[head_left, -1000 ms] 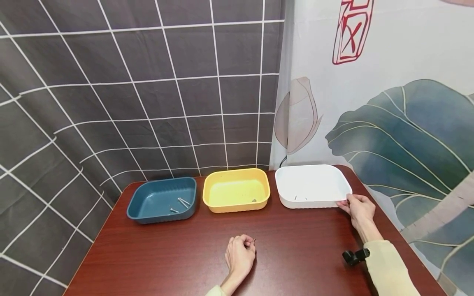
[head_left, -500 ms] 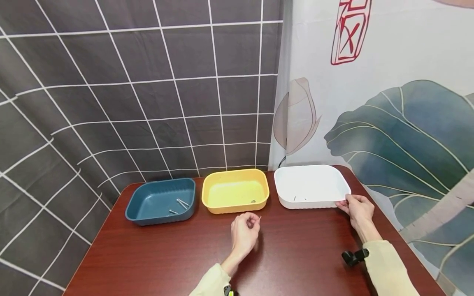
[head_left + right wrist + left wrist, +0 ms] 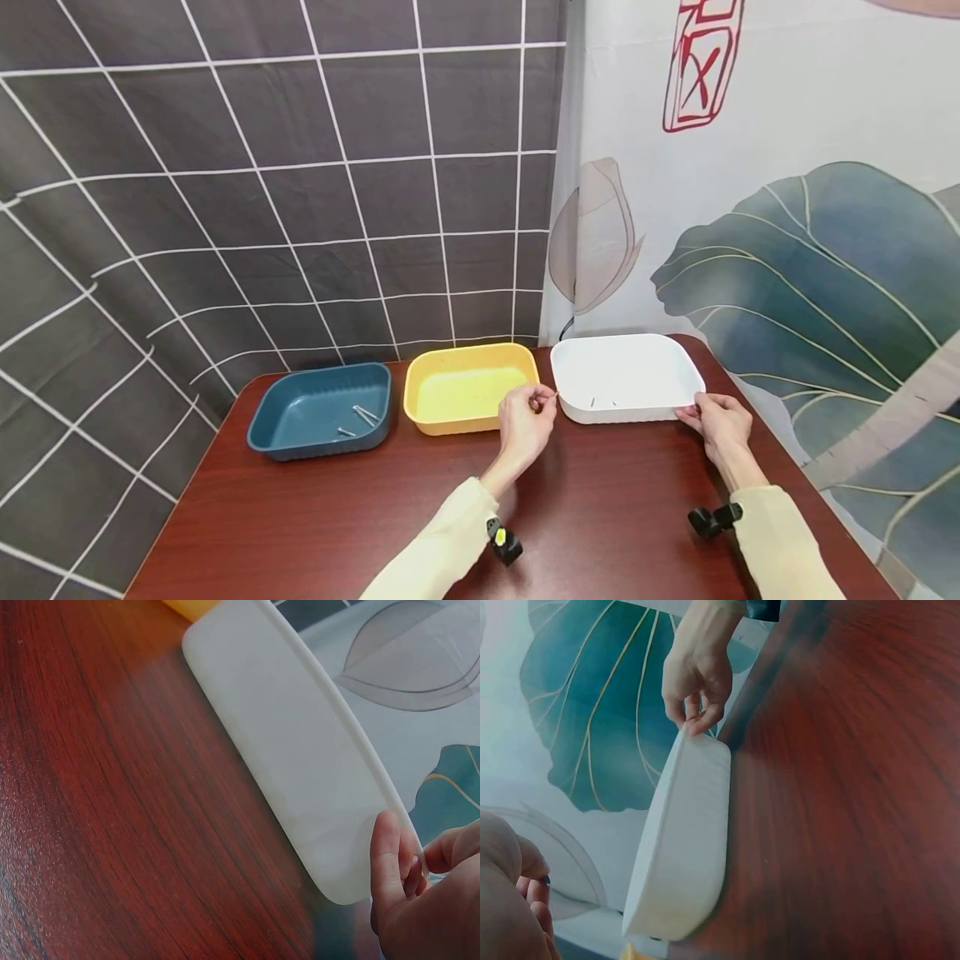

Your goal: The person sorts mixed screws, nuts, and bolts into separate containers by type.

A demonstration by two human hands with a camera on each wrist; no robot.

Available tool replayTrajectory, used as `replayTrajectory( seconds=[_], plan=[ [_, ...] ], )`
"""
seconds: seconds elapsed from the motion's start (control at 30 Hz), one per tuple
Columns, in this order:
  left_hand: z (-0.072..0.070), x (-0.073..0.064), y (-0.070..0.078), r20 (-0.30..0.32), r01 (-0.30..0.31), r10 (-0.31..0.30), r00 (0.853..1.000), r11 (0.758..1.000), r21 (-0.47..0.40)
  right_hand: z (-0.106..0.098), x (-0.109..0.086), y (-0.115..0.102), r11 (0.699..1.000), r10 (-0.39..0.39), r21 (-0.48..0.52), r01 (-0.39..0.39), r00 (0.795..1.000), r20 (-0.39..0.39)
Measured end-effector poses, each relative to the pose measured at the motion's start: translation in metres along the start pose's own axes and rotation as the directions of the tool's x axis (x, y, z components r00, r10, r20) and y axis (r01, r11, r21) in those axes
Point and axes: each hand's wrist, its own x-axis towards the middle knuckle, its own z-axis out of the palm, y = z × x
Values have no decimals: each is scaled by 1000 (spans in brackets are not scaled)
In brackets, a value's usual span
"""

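Note:
My left hand (image 3: 527,423) is raised between the yellow tray and the white tray, covering the yellow tray's front right corner in the head view. Thumb and fingers pinch a small thin piece (image 3: 556,394), whose dark tip shows in the left wrist view; it is too small to tell its kind. My right hand (image 3: 724,425) grips the front right corner of the white tray (image 3: 277,735), thumb and fingers on either side of its rim. Two tiny dark slivers (image 3: 592,402) lie inside the white tray. The yellow tray (image 3: 450,427) stands left of it.
A blue tray (image 3: 300,451) holding several silver screws (image 3: 365,414) stands at the left of the brown table (image 3: 300,533). All the trays line up along the table's back edge, before a grey gridded cloth (image 3: 300,208) and a printed white cloth (image 3: 622,92).
My left hand has moved forward and right from the table's middle to the white tray's left side, still pinching the small piece. My right hand keeps its grip on the white tray.

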Motion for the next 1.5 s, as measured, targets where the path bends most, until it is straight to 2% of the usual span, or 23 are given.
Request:
replayTrajectory(
  seconds=[0.33,0.7,1.0,1.13,1.23,1.37,1.5],
  plan=[
    [31,25,10,6,-25,25,1000,998,51,0,-2,-1,1000,-16,9,16,1000,10],
    [58,43,12,30,9,-13,999,990,140,-1,-1,-1,1000,-23,12,23,1000,3],
    [76,49,9,67,41,-54,996,984,175,2,-2,-1,999,-38,12,38,999,4],
    [82,50,8,102,70,-91,991,979,192,2,-3,-1,999,-48,7,48,999,9],
    [86,50,8,117,69,-94,989,976,205,2,-3,-1,999,-49,19,48,999,13],
    [90,51,8,116,42,-69,991,975,219,1,-2,-1,998,-50,31,50,999,19],
    [94,52,8,121,47,-76,990,973,226,1,-2,-1,998,-58,20,58,998,17]
  ],
)
